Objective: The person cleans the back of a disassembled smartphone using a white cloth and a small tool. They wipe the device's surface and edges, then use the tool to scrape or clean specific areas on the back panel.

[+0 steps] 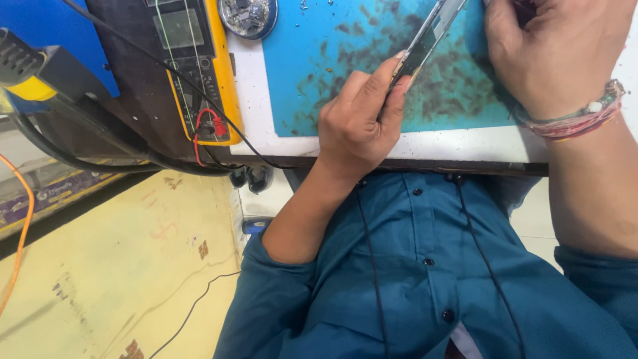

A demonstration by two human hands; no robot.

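My left hand grips the near end of a thin, flat phone body seen edge-on, with thumb and fingers pinched on it. The phone slants up to the right over a stained blue work mat. My right hand rests at the phone's far end near the top edge, fingers curled; what it holds is hidden. Thread bracelets circle my right wrist.
A yellow multimeter with red and black leads lies at the left of the mat. A round tin of small parts sits above it. The dark bench edge runs just before my teal shirt. A yellow surface lies lower left.
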